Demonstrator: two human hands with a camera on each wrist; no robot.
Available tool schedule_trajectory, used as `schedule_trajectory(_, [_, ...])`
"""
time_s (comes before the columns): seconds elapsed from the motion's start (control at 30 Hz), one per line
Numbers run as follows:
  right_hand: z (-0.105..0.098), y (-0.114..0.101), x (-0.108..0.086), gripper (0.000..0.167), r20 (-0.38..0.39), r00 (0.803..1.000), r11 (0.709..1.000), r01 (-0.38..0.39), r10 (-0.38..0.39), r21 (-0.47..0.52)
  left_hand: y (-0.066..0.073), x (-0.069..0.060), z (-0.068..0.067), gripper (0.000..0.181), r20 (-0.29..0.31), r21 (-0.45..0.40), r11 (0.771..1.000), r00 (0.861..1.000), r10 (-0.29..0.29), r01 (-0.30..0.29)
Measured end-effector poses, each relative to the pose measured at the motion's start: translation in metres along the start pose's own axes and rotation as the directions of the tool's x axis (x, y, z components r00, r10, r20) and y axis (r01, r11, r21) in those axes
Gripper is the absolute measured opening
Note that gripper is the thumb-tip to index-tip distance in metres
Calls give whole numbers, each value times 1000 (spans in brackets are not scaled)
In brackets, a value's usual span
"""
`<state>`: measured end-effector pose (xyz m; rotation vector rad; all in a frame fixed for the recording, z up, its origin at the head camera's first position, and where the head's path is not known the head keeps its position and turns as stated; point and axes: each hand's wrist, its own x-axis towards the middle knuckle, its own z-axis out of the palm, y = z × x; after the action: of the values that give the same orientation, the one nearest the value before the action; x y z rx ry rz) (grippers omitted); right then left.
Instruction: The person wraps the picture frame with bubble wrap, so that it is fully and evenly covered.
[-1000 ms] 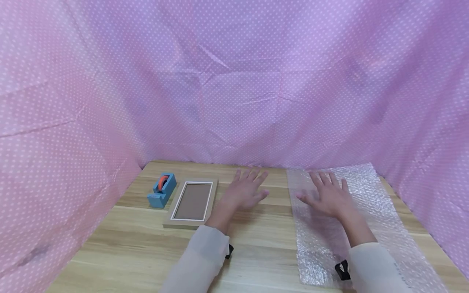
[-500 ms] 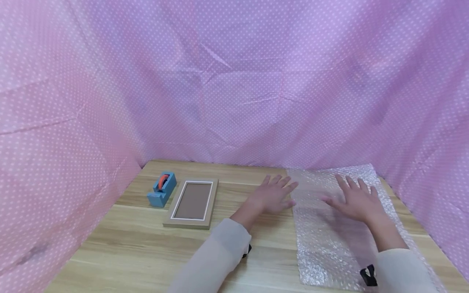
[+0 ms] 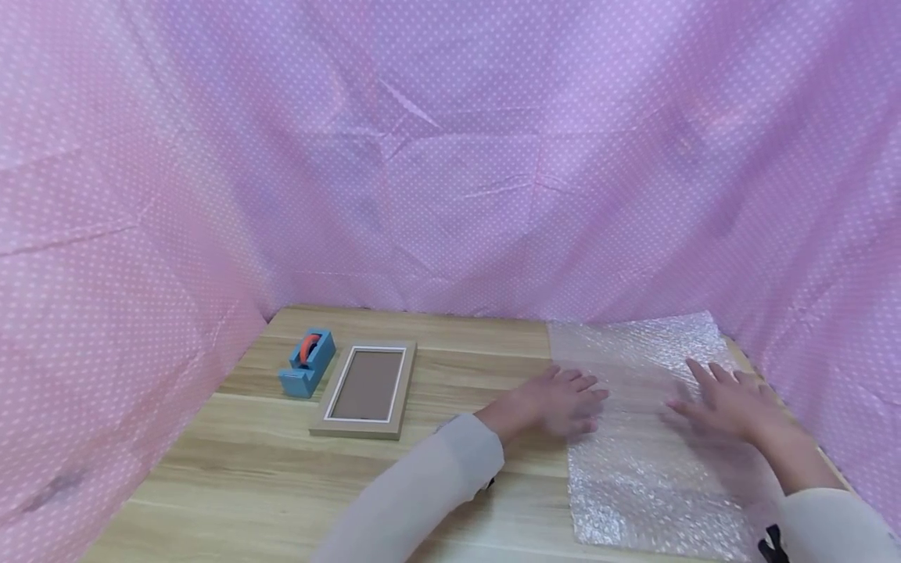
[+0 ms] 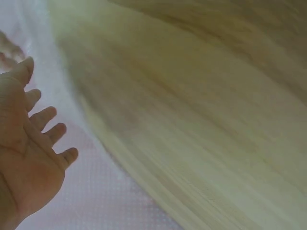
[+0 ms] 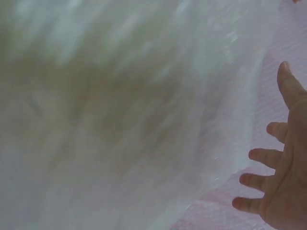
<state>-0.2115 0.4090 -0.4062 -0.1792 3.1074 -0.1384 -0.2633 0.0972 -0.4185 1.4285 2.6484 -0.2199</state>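
Note:
A clear bubble wrap sheet [image 3: 633, 469] lies flat on the right part of the table. Over its left edge is the left hand [image 3: 563, 401], palm down with fingers spread and nothing held. The right hand [image 3: 732, 403], fingers also spread, is above the sheet's right side. In the left wrist view the left hand [image 4: 29, 148] shows its empty palm; in the right wrist view the right hand [image 5: 285, 163] does too, near the blurred sheet [image 5: 120, 110]. Contact with the sheet cannot be told.
A wooden photo frame [image 3: 407, 391] lies on the left part of the wood-grain table [image 3: 246, 477]. To its left stands a blue tape dispenser [image 3: 320, 360] with an orange roll. Pink dotted cloth [image 3: 457, 195] surrounds the table's back and sides.
Both hands have moved to the right and slightly toward the near edge, the left from beside the photo frame to the sheet's left edge. Frame, dispenser and sheet have stayed in place.

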Motion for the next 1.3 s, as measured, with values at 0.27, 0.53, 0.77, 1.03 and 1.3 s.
schedule_trajectory(0.27, [11,16,-5,84,18,997,997,77,-77,-9,1,5,8,62,32,82,994,997,76,-78])
schedule_trajectory(0.53, [19,20,-8,84,42,993,994,106,-108,37,-3,7,11,63,46,58,992,993,109,-112])
schedule_trajectory(0.77, [23,20,-7,88,35,994,994,101,-102,31,-4,5,13,63,49,37,992,992,116,-118])
schedule_trajectory(1.03, [24,10,-3,86,26,991,991,133,-133,23,-8,-5,19,64,44,35,993,993,113,-114])
schedule_trajectory(1.3, [27,-2,1,87,18,987,987,157,-157,20,-11,-21,20,64,28,24,993,993,116,-116])
